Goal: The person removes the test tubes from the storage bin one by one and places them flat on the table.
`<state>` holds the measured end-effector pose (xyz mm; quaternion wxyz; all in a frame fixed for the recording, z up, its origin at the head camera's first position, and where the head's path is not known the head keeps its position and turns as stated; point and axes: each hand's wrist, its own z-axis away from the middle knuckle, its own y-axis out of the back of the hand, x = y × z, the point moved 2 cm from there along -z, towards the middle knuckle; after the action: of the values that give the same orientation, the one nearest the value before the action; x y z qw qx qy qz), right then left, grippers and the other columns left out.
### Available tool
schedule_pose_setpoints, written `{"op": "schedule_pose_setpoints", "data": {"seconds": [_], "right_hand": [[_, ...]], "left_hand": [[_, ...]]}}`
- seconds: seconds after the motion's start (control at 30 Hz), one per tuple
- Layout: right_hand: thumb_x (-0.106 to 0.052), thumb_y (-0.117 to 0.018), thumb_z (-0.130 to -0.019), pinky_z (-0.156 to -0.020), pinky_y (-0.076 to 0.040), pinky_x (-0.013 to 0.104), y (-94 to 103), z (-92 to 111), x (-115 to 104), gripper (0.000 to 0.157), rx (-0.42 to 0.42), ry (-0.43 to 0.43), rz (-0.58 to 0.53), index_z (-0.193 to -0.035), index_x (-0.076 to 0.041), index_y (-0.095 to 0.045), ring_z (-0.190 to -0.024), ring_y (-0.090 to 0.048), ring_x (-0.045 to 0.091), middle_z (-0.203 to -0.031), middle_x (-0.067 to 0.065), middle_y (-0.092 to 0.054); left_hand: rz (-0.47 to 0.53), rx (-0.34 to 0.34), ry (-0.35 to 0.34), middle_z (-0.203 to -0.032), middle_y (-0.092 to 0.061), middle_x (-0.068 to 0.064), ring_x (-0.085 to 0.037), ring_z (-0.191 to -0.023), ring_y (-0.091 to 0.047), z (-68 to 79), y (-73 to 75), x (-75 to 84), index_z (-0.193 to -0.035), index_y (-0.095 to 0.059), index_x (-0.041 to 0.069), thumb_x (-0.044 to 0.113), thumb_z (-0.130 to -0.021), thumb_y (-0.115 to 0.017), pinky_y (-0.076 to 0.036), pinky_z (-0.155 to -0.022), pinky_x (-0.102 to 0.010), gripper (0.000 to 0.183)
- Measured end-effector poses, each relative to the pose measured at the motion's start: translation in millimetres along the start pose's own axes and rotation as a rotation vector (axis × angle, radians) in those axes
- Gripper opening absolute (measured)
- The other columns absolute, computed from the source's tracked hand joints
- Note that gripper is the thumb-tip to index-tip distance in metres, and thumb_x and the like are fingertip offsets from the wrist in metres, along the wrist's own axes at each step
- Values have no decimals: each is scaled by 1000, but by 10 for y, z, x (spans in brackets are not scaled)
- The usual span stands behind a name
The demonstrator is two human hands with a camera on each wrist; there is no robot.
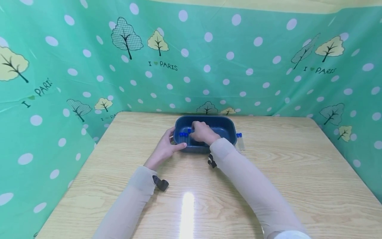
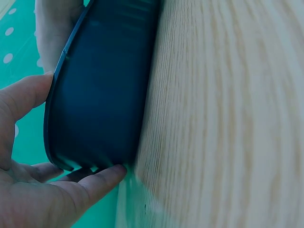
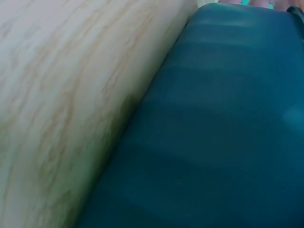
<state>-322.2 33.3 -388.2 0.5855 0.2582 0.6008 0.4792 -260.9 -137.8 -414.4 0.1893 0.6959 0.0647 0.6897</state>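
A dark blue plastic basin (image 1: 222,121) sits near the table's back edge. My left hand (image 1: 167,146) grips its left end, the thumb on the front rim. In the left wrist view, the left fingers (image 2: 102,183) lie against the basin's outer end wall. Inside the basin, at its left end, are several clear tubes with blue caps (image 1: 183,134). My right hand (image 1: 204,132) reaches over the front rim into the basin, fingers bent downward beside another blue cap (image 1: 189,130). Its fingertips are hidden, so a hold on that tube cannot be made out. Only the basin's outer wall (image 3: 213,123) fills the right wrist view.
Just right of the basin, more clear tubes with blue caps (image 1: 239,135) lie on the wooden table (image 1: 283,172). A green dotted curtain (image 1: 191,79) hangs behind the table and along both sides. Black wrist cameras (image 1: 161,183) are strapped to both sleeves.
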Motion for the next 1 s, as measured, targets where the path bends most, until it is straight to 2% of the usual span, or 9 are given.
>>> {"op": "schedule_pose_setpoints", "data": {"seconds": [0.17,0.37,0.6,1.0], "right_hand": [[-27,-62,-91,-88,-50,44,-46,-31,-2,48,-8,-12,12,-132,-6,-50,-101,-58,23,-121,11,-59],[-26,-63,-88,-86,-51,41,-81,-56,-18,51,0,13,2,-132,-3,-49,-98,-59,22,-119,12,-61],[-25,-65,-88,-90,-49,44,-113,-80,-54,56,-4,-5,-2,-137,-4,-45,-109,-58,26,-127,15,-57],[-22,-64,-87,-86,-51,42,-163,-72,-72,56,6,-6,35,-137,-6,-45,-103,-60,24,-127,14,-58]], "left_hand": [[-1,0,-3,-150,-32,-14,-37,-135,-35,6,4,9,-151,-23,12,26,-80,-78,-35,-106,-49,90],[0,5,-4,-150,-33,-14,-37,-134,-34,3,-4,17,-150,-25,11,25,-79,-78,-34,-107,-50,90],[-8,6,-3,-150,-33,-14,-37,-134,-35,3,-8,14,-150,-25,12,27,-80,-78,-35,-106,-50,90],[-8,1,-8,-150,-33,-15,-38,-135,-34,4,-6,20,-150,-24,11,26,-80,-78,-33,-107,-51,90]]}}
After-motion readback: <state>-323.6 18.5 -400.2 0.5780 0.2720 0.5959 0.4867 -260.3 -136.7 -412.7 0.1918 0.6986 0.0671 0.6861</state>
